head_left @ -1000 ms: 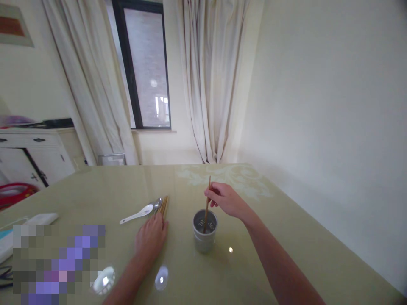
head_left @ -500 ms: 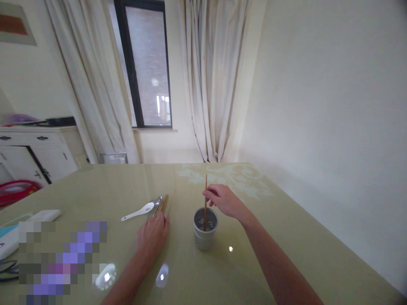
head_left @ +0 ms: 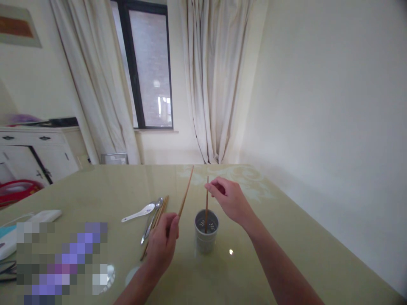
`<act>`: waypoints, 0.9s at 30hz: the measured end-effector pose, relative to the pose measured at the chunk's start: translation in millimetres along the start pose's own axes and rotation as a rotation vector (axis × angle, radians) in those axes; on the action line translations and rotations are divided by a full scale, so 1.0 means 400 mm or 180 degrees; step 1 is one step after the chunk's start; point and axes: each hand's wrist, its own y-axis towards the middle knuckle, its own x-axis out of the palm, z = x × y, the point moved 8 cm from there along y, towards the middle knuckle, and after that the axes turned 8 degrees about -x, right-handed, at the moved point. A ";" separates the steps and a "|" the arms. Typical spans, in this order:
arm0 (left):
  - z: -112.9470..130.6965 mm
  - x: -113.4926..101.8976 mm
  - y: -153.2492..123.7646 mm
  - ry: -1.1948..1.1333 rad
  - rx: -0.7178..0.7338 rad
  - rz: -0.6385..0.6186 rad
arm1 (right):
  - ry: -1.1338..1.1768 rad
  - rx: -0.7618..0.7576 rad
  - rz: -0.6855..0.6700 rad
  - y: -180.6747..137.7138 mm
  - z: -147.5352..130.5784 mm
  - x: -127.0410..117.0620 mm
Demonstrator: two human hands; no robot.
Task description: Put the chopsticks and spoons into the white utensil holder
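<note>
A small grey metal holder [head_left: 206, 234] with a holed bottom stands on the glossy green table [head_left: 286, 254]. One wooden chopstick [head_left: 206, 203] stands upright in it. My right hand [head_left: 229, 199] pinches that chopstick near its top. My left hand [head_left: 165, 245], just left of the holder, is closed on a second chopstick [head_left: 186, 192], lifted off the table and pointing up and away. More chopsticks [head_left: 159, 218], a metal spoon [head_left: 151, 220] and a white ceramic spoon [head_left: 138, 213] lie on the table beside my left hand.
A white flat object [head_left: 44, 216] and a blurred patch lie at the table's left. A white cabinet [head_left: 34, 152] and something red [head_left: 15, 188] stand beyond the left edge. Curtains, a dark window and a plain wall close off the far and right sides.
My left hand has gone from lying flat on the chopsticks to gripping one and raising it. My right hand has stayed at the standing chopstick, which is now more upright.
</note>
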 end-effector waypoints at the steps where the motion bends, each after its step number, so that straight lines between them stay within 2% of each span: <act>1: 0.012 0.004 -0.013 -0.0006 0.0095 -0.0017 | 0.0364 -0.0082 -0.0203 -0.007 -0.024 0.018; 4: 0.040 0.018 -0.045 0.0047 0.0326 -0.0171 | 0.1173 -0.0142 -0.0722 -0.030 -0.078 0.066; 6: 0.053 0.022 -0.054 0.0053 0.0443 -0.0290 | 0.1369 -0.0108 -0.0711 -0.033 -0.091 0.067; 8: 0.058 0.016 -0.046 0.0043 0.0497 -0.0331 | 0.1475 -0.0132 -0.0336 -0.023 -0.088 0.033; 10: 0.049 0.003 -0.018 0.0182 0.0371 -0.0305 | 0.1487 -0.0207 0.0259 -0.012 -0.073 -0.030; 12: 0.019 -0.006 0.020 0.0640 0.0027 -0.0311 | 0.1344 -0.0265 0.0768 -0.008 -0.052 -0.098; 14: -0.022 -0.007 0.052 0.1339 -0.0330 -0.0426 | 0.1056 -0.0256 0.0942 -0.005 -0.028 -0.144; 16: -0.060 -0.002 0.069 0.2029 -0.0501 -0.0605 | 0.0761 -0.0180 0.0812 0.000 -0.002 -0.158; 19: -0.105 0.007 0.070 0.2689 -0.0534 -0.0783 | 0.0420 -0.0023 0.0462 0.008 0.034 -0.140; 23: -0.145 0.017 0.060 0.2966 -0.0606 -0.0929 | 0.0086 0.0023 0.0122 0.016 0.051 -0.100; 27: -0.153 0.019 0.061 0.2998 -0.0551 -0.0892 | -0.0020 -0.0007 -0.0138 0.016 0.055 -0.068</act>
